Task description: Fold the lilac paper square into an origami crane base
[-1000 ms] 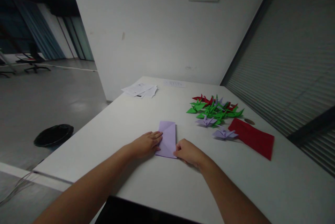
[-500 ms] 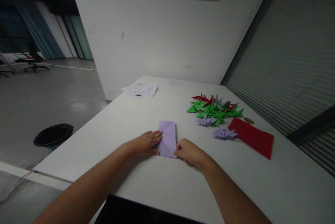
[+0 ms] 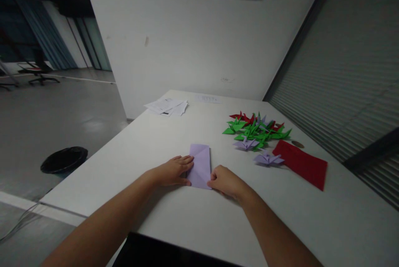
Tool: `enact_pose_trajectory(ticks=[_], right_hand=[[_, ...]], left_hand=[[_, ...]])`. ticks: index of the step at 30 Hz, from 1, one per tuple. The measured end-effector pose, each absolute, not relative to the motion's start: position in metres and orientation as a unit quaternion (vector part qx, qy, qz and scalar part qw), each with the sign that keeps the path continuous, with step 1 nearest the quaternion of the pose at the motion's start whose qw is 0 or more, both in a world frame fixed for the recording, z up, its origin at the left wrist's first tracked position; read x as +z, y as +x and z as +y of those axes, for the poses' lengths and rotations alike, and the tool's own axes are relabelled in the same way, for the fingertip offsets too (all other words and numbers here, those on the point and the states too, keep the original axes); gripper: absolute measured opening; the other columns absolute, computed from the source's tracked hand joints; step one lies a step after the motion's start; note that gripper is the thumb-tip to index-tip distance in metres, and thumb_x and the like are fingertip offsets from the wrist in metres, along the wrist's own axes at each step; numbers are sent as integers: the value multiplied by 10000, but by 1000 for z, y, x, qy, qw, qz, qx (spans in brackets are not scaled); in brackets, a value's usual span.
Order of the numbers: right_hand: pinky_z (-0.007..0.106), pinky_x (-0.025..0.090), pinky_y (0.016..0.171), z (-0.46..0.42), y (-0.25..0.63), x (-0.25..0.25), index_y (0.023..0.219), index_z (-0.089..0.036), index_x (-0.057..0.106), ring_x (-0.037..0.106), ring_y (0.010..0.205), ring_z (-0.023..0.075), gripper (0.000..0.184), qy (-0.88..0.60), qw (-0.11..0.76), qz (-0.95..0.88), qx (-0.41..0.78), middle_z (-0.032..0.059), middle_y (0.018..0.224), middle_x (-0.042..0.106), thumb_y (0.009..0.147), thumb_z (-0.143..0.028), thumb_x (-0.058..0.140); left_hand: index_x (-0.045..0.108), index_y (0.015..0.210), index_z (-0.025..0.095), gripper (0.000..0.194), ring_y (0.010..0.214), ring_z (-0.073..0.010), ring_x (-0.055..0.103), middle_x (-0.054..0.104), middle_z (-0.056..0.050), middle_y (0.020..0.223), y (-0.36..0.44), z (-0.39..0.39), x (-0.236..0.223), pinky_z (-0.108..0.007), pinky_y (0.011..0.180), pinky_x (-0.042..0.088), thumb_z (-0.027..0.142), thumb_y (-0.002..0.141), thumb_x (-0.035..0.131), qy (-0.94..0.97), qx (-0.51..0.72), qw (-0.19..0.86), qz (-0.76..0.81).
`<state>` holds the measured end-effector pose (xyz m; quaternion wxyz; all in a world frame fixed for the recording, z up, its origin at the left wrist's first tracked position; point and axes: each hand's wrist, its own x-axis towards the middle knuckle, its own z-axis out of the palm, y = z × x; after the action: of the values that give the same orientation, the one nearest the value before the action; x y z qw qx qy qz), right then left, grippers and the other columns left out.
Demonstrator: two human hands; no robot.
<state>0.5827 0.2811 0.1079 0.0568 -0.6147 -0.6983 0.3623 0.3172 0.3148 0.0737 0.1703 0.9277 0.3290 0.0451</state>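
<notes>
A purple sheet of origami paper [image 3: 200, 166], folded into an upright rectangle with diagonal creases, lies flat on the white table [image 3: 131, 150]. My left hand [image 3: 175, 171] rests on its left edge, fingers stretched out over the paper. At the lower right corner my right hand [image 3: 225, 180] is closed, thumb and curled fingers pinching the paper's edge. To the right sit two purple paper cranes [image 3: 268, 158] in front of a heap of green, red and purple cranes [image 3: 260, 129].
Red paper [image 3: 302, 163] lies right of the cranes, with a small brown round object [image 3: 297, 144] behind it. Printed sheets [image 3: 166, 106] lie at the table's far left. A black-lined bin [image 3: 64, 161] stands on the floor at left. Blinds [image 3: 343, 75] border the right side.
Almost nothing differs. The view has shifted very slightly; both hands keep their places on the purple paper.
</notes>
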Motion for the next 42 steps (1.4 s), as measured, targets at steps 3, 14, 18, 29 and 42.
enact_pose_trajectory(ticks=[3,14,18,29,42], right_hand=[[242,308,521,281,582,113,655,-151,679,519,502,118,103,-618,46,-718,318,-15,511,588,740,-161,736],[235,332,544,281,588,111,672,-146,714,548,566,124,131,-616,43,-727,300,14,603,658,751,-229,778],[230,323,535,282,589,109,668,-148,709,532,559,117,140,-608,42,-735,297,4,594,643,758,-231,778],[242,326,544,285,590,108,733,-156,749,581,624,137,166,-609,22,-751,256,29,691,714,737,-303,827],[250,326,543,284,591,108,727,-170,748,601,606,143,168,-599,17,-760,251,41,701,737,753,-321,818]], left_hand=[[356,1599,125,873,1568,-353,227,215,-231,1674,318,314,78,-520,1265,191,602,925,637,928,42,173,329],[352,1603,150,870,1560,-370,247,225,-240,1672,317,314,72,-537,1252,211,595,917,651,934,54,155,317],[367,1594,124,885,1564,-380,222,207,-258,1670,318,313,75,-551,1250,215,612,912,648,934,34,155,321],[321,1612,109,1016,1561,-430,191,140,-285,1677,323,317,87,-554,1234,241,728,863,615,924,-30,144,354],[309,1604,147,1412,1485,-591,220,154,-332,1670,346,338,90,-723,1107,248,811,469,823,903,-53,115,411]])
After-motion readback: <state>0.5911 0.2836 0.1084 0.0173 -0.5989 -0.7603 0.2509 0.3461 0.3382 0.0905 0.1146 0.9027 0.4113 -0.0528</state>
